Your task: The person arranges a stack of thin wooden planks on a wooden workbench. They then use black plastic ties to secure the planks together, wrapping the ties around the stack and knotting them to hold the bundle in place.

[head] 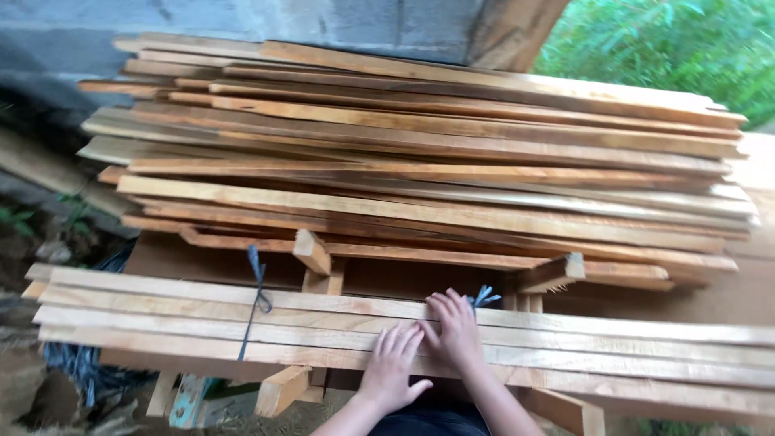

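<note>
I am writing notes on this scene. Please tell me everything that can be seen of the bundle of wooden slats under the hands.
The bundle of slats is several long, thin, pale wood strips lying flat side by side across the frame, ends uneven. A blue cord ties it on the left; another blue tie shows near the middle. It rests on a rough wooden frame. The left hand and right hand lie flat on top, fingers spread.

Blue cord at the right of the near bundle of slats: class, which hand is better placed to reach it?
Probably the right hand: its fingertips lie beside the blue cord, while the left hand rests lower on the slats.
</note>
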